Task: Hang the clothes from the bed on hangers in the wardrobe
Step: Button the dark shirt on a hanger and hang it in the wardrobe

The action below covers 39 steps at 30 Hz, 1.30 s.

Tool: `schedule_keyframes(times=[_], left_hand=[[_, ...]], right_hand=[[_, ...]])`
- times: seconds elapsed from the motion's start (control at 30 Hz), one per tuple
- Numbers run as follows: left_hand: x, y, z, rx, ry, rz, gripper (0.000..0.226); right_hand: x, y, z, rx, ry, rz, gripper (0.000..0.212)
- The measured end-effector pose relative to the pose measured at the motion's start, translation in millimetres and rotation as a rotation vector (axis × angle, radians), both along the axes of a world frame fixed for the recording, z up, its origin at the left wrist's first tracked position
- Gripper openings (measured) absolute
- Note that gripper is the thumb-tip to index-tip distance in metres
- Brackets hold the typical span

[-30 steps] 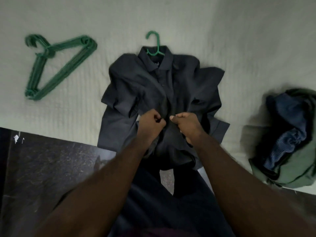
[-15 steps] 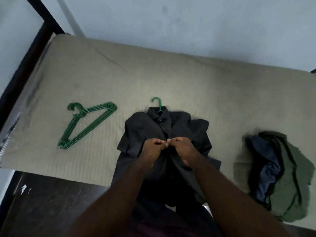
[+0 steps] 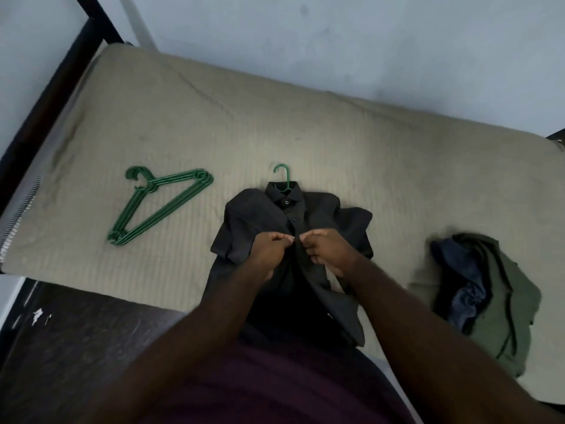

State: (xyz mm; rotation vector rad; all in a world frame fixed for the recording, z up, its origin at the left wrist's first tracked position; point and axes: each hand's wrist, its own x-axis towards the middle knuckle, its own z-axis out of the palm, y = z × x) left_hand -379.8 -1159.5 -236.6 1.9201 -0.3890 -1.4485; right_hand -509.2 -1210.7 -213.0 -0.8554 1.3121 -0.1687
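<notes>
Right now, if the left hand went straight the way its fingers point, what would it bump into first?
Probably the right hand. The left hand pinches the dark shirt, its fingertips aimed across the button line at the other hand's, close by. Depth is unclear, so it could slip past.

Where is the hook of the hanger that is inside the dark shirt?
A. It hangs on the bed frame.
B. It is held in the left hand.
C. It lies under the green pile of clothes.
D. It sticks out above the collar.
D: the green hook shows just beyond the collar of the dark shirt, while both hands pinch the shirt front lower down.
</notes>
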Motion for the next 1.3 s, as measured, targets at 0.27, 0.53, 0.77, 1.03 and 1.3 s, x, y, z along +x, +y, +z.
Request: schedule_keyframes(times=[0.27,0.53,0.77,1.03,1.3], left_hand=[[-7.0,-0.6,11.2,0.075,0.059,-0.006,0.023],[-16.0,2.0,10.1,0.114,0.105,0.062,0.017],[-8.7,4.8,7.6,0.107,0.037,-0.082,0.023],[-21.3,20.8,4.6,0.034,0.116,0.000,0.027],[-25.1,17.2,4.3,0.009,0.080,0.197,0.011]], right_hand=[[-4.3,-1.8,5.8,-0.020,0.021,0.055,0.016],[-1.6,7.5,-13.9,-0.273,0.201,0.183,0.023],[1.3,12.0,-14.5,-0.514,0.402,0.401,0.023],[-1.8,16.8,-5.6,0.277,0.058,-0.112,0.023],[-12.1,26.4,-5.9,-0.336,0.180,0.294,0.009]])
